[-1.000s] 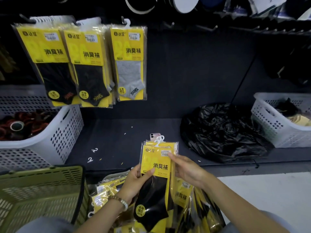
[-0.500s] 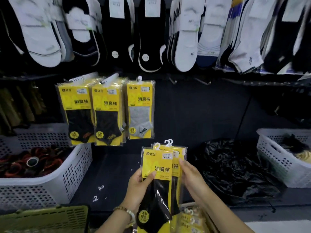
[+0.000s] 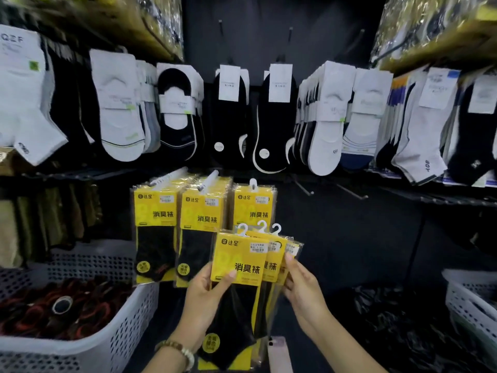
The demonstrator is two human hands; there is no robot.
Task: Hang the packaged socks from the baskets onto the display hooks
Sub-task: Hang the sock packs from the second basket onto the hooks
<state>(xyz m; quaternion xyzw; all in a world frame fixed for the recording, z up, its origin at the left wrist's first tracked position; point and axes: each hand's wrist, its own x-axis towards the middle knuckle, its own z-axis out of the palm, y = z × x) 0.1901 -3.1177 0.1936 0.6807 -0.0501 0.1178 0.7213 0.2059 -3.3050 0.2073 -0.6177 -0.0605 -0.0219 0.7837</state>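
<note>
While held up in the head view, sock packs [image 3: 239,265]: fanned at 6 o'clock.
Left hand [image 3: 204,300]: thumb clamps front pack.
Right hand [image 3: 304,289]: pinches rear packs' edge.
Handling: probably light, floppy, slippery film; hold near hanger tabs [image 3: 262,227].

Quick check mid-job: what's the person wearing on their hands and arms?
Both forearms are bare, no sleeves in view. No gloves on the left hand or right hand. A beaded bracelet circles the left wrist; the right wrist is bare.
</note>
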